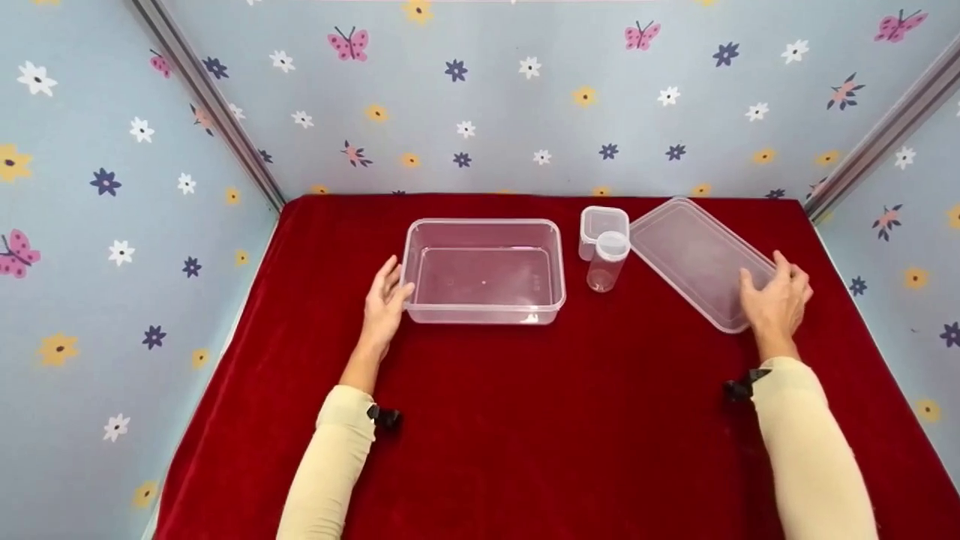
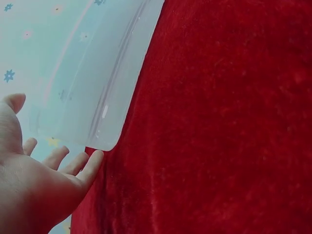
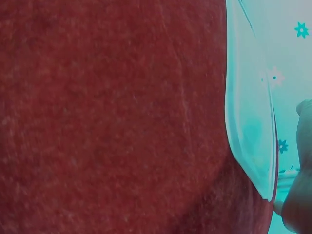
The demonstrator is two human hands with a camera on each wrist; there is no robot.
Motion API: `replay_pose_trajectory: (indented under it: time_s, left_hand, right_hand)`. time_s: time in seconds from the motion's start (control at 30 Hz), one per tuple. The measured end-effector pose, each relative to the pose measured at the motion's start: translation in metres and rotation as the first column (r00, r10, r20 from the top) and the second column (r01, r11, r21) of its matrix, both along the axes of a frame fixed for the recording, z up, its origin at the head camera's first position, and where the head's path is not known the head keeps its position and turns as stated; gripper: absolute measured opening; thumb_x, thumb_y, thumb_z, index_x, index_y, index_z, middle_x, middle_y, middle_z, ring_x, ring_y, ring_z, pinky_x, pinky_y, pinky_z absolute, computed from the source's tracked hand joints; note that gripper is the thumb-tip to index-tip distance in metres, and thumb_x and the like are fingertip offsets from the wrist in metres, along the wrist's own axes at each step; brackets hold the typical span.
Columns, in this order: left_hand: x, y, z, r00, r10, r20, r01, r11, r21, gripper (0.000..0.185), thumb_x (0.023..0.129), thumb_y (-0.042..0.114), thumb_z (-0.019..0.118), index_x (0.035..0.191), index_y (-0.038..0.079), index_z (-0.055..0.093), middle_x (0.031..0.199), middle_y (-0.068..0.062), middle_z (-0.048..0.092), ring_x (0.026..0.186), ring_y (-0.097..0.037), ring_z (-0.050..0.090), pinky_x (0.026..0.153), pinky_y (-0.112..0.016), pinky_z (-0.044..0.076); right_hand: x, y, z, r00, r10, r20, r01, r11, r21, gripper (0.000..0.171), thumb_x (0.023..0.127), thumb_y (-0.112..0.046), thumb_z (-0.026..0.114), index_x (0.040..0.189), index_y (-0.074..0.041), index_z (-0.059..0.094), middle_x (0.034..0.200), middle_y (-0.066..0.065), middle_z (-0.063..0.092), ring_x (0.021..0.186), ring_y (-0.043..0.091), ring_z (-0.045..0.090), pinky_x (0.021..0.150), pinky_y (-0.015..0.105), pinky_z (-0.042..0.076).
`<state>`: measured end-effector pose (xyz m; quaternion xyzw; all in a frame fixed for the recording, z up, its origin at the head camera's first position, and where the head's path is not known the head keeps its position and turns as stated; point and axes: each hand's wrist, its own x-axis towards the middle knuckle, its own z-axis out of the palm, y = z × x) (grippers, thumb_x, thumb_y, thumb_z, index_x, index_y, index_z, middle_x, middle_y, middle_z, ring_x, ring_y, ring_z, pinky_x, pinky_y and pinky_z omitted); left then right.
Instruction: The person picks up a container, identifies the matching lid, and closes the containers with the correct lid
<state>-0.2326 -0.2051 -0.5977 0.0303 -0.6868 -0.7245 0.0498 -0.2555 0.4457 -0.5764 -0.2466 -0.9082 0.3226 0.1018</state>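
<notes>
The left hand rests with straight, relaxed fingers against the left end wall of the clear rectangular container, holding nothing. The right hand grips the near corner of the flat clear lid, thumb on top and fingers curled round its edge. Between the hands, just right of the container, stand a small jar and a small square box on the red table.

L hand flat, fingers straight; R hand curled (pinch grip).
</notes>
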Motion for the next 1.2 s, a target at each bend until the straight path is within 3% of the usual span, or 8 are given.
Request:
replay_pose_trajectory:
  time_s: [0.13, 0.33, 0.6, 0.8, 0.97, 1.0, 1.1, 1.2]
  left_hand:
    - [0.003, 0.001, 0.004, 0.997, 0.002, 0.077, -0.001, 1.000, -0.016, 0.070, 0.114, 0.009, 0.061, 0.177, 0.006, 0.031, 0.180, -0.026, 0.040, 0.159, -0.048, 0.051, 0.116, -0.042, 0.058]
    - [0.002, -0.003, 0.001, 0.995, -0.009, 0.101, 0.013, 0.999, -0.036, 0.068, 0.115, 0.007, 0.060, 0.177, 0.006, 0.032, 0.178, -0.026, 0.045, 0.152, -0.047, 0.057, 0.094, -0.018, 0.060]
    - [0.002, -0.007, -0.001, 0.993, -0.071, 0.098, 0.076, 0.996, -0.050, 0.067, 0.116, 0.009, 0.059, 0.178, 0.008, 0.032, 0.173, -0.031, 0.049, 0.153, -0.048, 0.057, 0.107, -0.028, 0.063]
    - [0.002, -0.008, -0.003, 0.991, -0.107, 0.079, 0.109, 0.994, -0.026, 0.063, 0.118, 0.010, 0.056, 0.177, 0.011, 0.034, 0.169, -0.034, 0.051, 0.151, -0.050, 0.059, 0.108, -0.028, 0.064]
    - [0.004, -0.008, -0.003, 0.991, -0.105, 0.080, 0.108, 0.993, -0.039, 0.063, 0.118, 0.011, 0.055, 0.178, 0.013, 0.035, 0.167, -0.034, 0.054, 0.150, -0.049, 0.060, 0.119, -0.043, 0.061]
    - [-0.001, -0.013, -0.013, 0.991, -0.113, 0.076, 0.116, 0.993, -0.029, 0.063, 0.118, 0.014, 0.058, 0.177, 0.016, 0.036, 0.166, -0.033, 0.055, 0.148, -0.043, 0.063, 0.118, -0.043, 0.061]
    - [-0.003, -0.016, -0.018, 0.989, -0.135, 0.059, 0.136, 0.991, -0.017, 0.066, 0.117, 0.021, 0.061, 0.178, 0.017, 0.036, 0.167, -0.033, 0.054, 0.147, -0.041, 0.064, 0.122, -0.052, 0.059]
    - [-0.013, -0.025, -0.041, 0.987, -0.156, 0.030, 0.156, 0.988, 0.023, 0.070, 0.113, 0.031, 0.070, 0.176, 0.021, 0.040, 0.165, -0.031, 0.057, 0.141, -0.032, 0.070, 0.118, -0.048, 0.062]
  right_hand:
    - [0.002, 0.006, -0.003, 0.999, -0.009, 0.039, 0.011, 0.999, -0.044, 0.080, 0.112, -0.051, 0.053, 0.180, -0.020, 0.027, 0.186, 0.024, 0.023, 0.170, 0.050, 0.025, 0.134, 0.071, 0.035]
    - [0.002, 0.008, -0.006, 1.000, -0.010, 0.022, 0.012, 0.998, -0.057, 0.079, 0.112, -0.047, 0.055, 0.179, -0.015, 0.028, 0.183, 0.029, 0.029, 0.164, 0.054, 0.030, 0.137, 0.065, 0.030]
    - [0.002, 0.012, -0.008, 0.998, 0.008, 0.054, -0.006, 0.999, -0.044, 0.080, 0.112, -0.040, 0.055, 0.178, -0.006, 0.026, 0.179, 0.035, 0.032, 0.162, 0.057, 0.030, 0.136, 0.065, 0.026]
    - [0.004, 0.013, -0.009, 0.997, 0.013, 0.075, -0.009, 0.999, -0.054, 0.081, 0.109, -0.030, 0.058, 0.178, -0.003, 0.025, 0.178, 0.041, 0.025, 0.163, 0.057, 0.022, 0.137, 0.066, 0.024]
    - [0.004, 0.015, -0.008, 0.997, 0.010, 0.075, -0.006, 0.999, -0.051, 0.080, 0.108, -0.027, 0.059, 0.176, 0.000, 0.027, 0.173, 0.043, 0.034, 0.160, 0.057, 0.024, 0.132, 0.065, 0.023]
    - [0.003, 0.015, -0.008, 0.998, 0.009, 0.070, -0.006, 0.999, -0.046, 0.080, 0.108, -0.027, 0.060, 0.176, 0.001, 0.028, 0.171, 0.043, 0.037, 0.159, 0.058, 0.026, 0.131, 0.065, 0.023]
    - [0.002, 0.015, -0.007, 0.998, -0.004, 0.055, 0.006, 0.999, -0.041, 0.079, 0.107, -0.025, 0.062, 0.174, 0.002, 0.031, 0.168, 0.042, 0.044, 0.157, 0.058, 0.032, 0.130, 0.064, 0.022]
    - [0.003, 0.014, -0.006, 0.998, -0.025, 0.051, 0.029, 0.997, -0.069, 0.079, 0.106, -0.023, 0.065, 0.174, 0.001, 0.032, 0.169, 0.039, 0.046, 0.158, 0.057, 0.034, 0.133, 0.063, 0.023]
